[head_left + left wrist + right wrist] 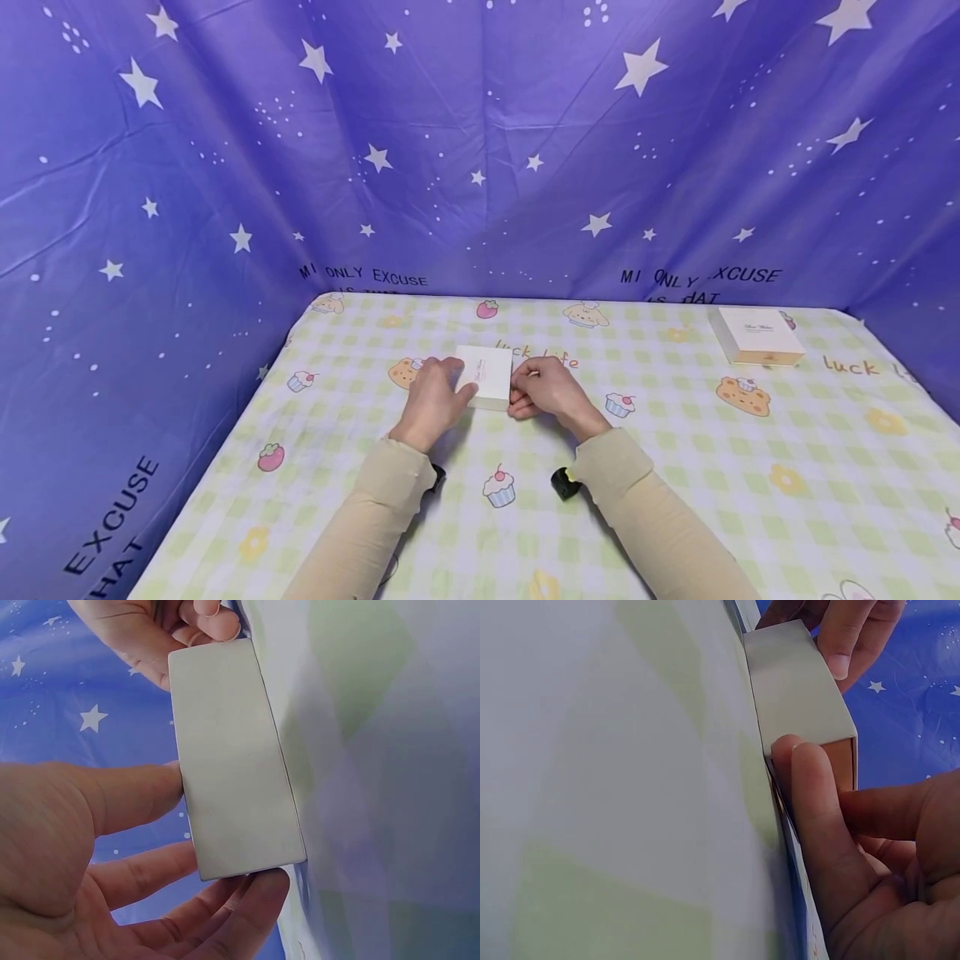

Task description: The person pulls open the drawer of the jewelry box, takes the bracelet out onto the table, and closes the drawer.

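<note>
A small white gift box (489, 372) with printed lettering on its top sits on the tablecloth between the two hands. My left hand (433, 398) holds it at its left part, thumb on the top near the front edge and other fingers at the left side. The left wrist view shows the box's plain pale long side (234, 761). My right hand (547, 390) has curled fingers at the opposite end, where a brown-orange end face (843, 761) shows. Thumb and fingertips come together at that end, and the fingers hide what they pinch there.
A second white box (759, 335), lettered on top with an orange front side, stands at the back right of the table. The checked tablecloth (660, 483) has printed cupcakes, bears and flowers. Purple star-patterned curtains (480, 150) enclose the table at the back and sides.
</note>
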